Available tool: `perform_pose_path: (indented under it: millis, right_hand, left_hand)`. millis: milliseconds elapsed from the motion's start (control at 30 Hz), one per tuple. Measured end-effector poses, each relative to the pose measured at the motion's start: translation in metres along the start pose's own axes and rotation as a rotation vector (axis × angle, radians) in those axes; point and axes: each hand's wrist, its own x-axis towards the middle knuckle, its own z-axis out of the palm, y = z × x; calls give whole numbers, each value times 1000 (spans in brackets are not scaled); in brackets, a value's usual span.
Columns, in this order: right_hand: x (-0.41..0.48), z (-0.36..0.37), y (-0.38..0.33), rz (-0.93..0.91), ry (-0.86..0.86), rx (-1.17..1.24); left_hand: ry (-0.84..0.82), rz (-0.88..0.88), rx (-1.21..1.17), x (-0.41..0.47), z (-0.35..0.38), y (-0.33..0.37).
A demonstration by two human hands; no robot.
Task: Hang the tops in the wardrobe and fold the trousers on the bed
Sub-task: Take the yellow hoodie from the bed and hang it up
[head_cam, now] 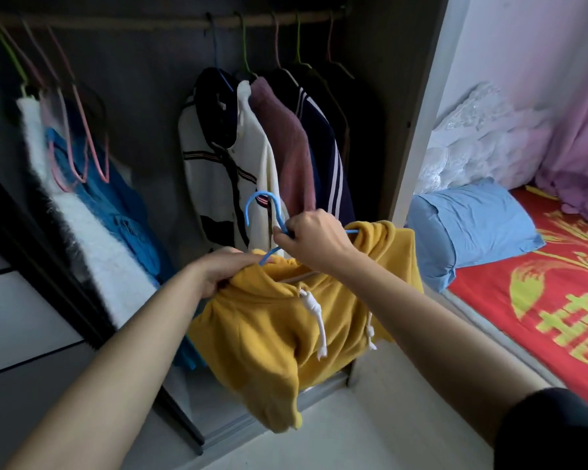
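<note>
1. The yellow fleece hoodie [286, 327] with white drawstrings is already threaded onto a thin blue wire hanger [264, 193]. It is held in the air in front of the open dark wardrobe [143, 96], well below the wooden rail [133, 23].
2. The right hand [314, 239] has its fingers curled tight round the hanger's neck, just under the hook. The left hand [218, 271] pinches the hoodie's shoulder by the neckline, bunching the cloth near the hanger's arm.
3. Several tops are already on the rail: a cream striped cardigan [218, 157], a mauve top [286, 144] and a navy top with white stripes [323, 147]. Further left hang a white fluffy garment [82, 215] and a blue garment [116, 198], next to empty pink hangers [89, 130].
4. For this top, what seems left is to raise the hook onto the rail, probably into the gap between the two groups.
5. No trousers show plainly on the red patterned bed cover [540, 300], so the folding looks not yet begun. Only part of the bed is in view, and I cannot tell what the purple cloth [577, 171] at its far end is.
</note>
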Motion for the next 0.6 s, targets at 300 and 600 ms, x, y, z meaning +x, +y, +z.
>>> perform_pose_path:
  millis: [300, 600]
  right_hand:
    - [-39, 13, 63, 233, -272, -15]
    - [-16, -1, 62, 380, -41, 170]
  left_hand:
    - [365, 428, -122, 10, -16, 13]
    - [255, 91, 829, 25, 15, -33]
